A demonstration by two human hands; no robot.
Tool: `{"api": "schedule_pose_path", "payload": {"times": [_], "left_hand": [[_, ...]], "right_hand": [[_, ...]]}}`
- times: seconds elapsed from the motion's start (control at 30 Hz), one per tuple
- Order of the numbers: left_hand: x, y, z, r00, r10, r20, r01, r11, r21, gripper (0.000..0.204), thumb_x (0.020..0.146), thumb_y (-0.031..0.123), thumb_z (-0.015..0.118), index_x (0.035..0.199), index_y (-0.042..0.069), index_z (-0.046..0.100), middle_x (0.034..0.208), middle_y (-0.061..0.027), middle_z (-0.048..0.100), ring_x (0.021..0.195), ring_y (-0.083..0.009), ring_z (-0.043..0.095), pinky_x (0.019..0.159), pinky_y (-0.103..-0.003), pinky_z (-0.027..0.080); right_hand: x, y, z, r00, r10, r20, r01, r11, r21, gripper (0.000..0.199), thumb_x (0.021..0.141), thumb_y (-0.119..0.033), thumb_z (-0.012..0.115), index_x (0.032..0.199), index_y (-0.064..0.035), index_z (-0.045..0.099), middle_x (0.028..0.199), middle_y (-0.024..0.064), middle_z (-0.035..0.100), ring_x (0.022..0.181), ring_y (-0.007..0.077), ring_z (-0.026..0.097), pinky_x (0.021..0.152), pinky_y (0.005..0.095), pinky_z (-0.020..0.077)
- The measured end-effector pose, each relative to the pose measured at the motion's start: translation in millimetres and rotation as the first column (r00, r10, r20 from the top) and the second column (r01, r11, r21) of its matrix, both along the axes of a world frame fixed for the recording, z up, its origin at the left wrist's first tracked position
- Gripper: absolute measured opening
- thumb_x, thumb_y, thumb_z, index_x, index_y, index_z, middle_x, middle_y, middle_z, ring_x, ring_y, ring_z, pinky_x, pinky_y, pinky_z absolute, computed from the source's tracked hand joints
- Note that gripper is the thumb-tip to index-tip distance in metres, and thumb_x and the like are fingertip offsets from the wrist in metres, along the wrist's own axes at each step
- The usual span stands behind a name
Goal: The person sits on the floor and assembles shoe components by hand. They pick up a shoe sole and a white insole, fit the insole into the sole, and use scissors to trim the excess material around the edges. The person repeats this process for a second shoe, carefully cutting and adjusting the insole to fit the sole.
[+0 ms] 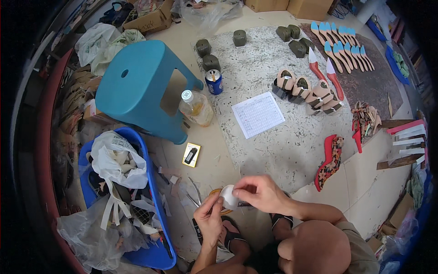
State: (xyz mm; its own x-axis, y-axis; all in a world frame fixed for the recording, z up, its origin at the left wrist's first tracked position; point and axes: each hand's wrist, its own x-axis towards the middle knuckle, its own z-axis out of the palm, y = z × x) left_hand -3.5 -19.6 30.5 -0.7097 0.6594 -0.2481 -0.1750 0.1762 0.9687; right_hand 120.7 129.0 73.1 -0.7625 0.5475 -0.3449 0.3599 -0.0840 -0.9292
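I find the left hand (pixel 209 218) with thumb and fingers clamped on a white rounded piece (pixel 228 199), at lower middle, above the floor. The right hand (pixel 261 193) has thumb and fingertips together at the piece's right edge; I cannot tell whether they grip it. A metal tool (pixel 195 192) lies near the left hand.

On the left, the rim of the blue tub (pixel 154 192) bounds my working room, a scrap-strewn strip of floor separating it from the left hand. On the right, a flowered sole (pixel 335 157) lies well apart from the right hand. The white board (pixel 283 160) extends beyond both hands, its left edge running down past the bottle (pixel 197 110).

Labels: a small yellow-edged box (pixel 191 155) bears a dark shape; a paper sheet (pixel 258 115) carries a ruled grid, entries too small to read; the bottle is labelled; the blue can (pixel 214 83) has pale lettering. Farthest, a cardboard box (pixel 149 19) shows dark writing.
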Motion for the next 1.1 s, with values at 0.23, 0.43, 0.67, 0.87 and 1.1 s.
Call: {"api": "schedule_pose_path", "payload": {"times": [0.23, 0.43, 0.67, 0.87, 1.1], "left_hand": [[0.2, -1.3, 0.7, 0.975, -0.130, -0.181, 0.147, 0.986, 0.083, 0.023, 0.085, -0.014, 0.058, 0.101, -0.004, 0.072, 0.107, -0.0167, 0.069, 0.099, -0.0221, 0.067, 0.083, -0.028, 0.053], [1.0, -1.6, 0.2, 0.981, -0.118, -0.155, 0.131, 0.988, 0.081, 0.024, 0.085, -0.014, 0.058, 0.100, -0.003, 0.073, 0.107, -0.0169, 0.070, 0.100, -0.0230, 0.066, 0.086, -0.029, 0.052], [2.1, -0.7, 1.4, 0.975, -0.139, -0.172, 0.154, 0.985, 0.077, 0.024, 0.085, -0.013, 0.058, 0.101, -0.002, 0.073, 0.106, -0.0167, 0.070, 0.101, -0.0230, 0.066, 0.086, -0.029, 0.052], [4.2, 1.1, 4.1, 0.982, -0.126, -0.140, 0.137, 0.988, 0.071, 0.024, 0.086, -0.012, 0.059, 0.102, -0.002, 0.073, 0.107, -0.0157, 0.069, 0.100, -0.0215, 0.066, 0.086, -0.029, 0.052], [4.4, 2.1, 6.1, 0.981, -0.127, -0.146, 0.140, 0.986, 0.086, 0.023, 0.086, -0.011, 0.059, 0.102, -0.003, 0.073, 0.107, -0.0156, 0.069, 0.098, -0.0205, 0.066, 0.084, -0.028, 0.052]], "right_hand": [[-4.5, -1.7, -6.9, 0.997, -0.067, -0.033, 0.036, 0.817, -0.575, 0.024, 0.097, -0.019, 0.062, 0.106, 0.0024, 0.069, 0.087, 0.0037, 0.069, 0.072, 0.0074, 0.060, 0.062, 0.0229, 0.0495], [-1.5, -0.9, -10.0, 0.995, -0.018, -0.101, -0.031, 0.885, -0.464, 0.025, 0.097, -0.019, 0.061, 0.107, 0.0022, 0.068, 0.088, 0.0057, 0.070, 0.074, 0.0084, 0.063, 0.065, 0.0231, 0.0516], [-2.5, 0.0, -6.3, 0.995, -0.018, -0.100, -0.019, 0.931, -0.364, 0.023, 0.096, -0.017, 0.061, 0.102, 0.0039, 0.069, 0.082, 0.0048, 0.069, 0.070, 0.0080, 0.061, 0.063, 0.0246, 0.0517], [-3.1, -1.5, -9.4, 0.990, -0.016, -0.137, -0.023, 0.959, -0.282, 0.023, 0.094, -0.016, 0.062, 0.098, 0.0052, 0.069, 0.077, 0.0056, 0.069, 0.069, 0.0075, 0.060, 0.062, 0.0248, 0.0505], [-3.2, -0.2, -6.4, 0.986, 0.004, -0.164, -0.051, 0.958, -0.281, 0.023, 0.093, -0.016, 0.062, 0.098, 0.0052, 0.069, 0.074, 0.0052, 0.068, 0.068, 0.0077, 0.059, 0.061, 0.0264, 0.0495]]}}
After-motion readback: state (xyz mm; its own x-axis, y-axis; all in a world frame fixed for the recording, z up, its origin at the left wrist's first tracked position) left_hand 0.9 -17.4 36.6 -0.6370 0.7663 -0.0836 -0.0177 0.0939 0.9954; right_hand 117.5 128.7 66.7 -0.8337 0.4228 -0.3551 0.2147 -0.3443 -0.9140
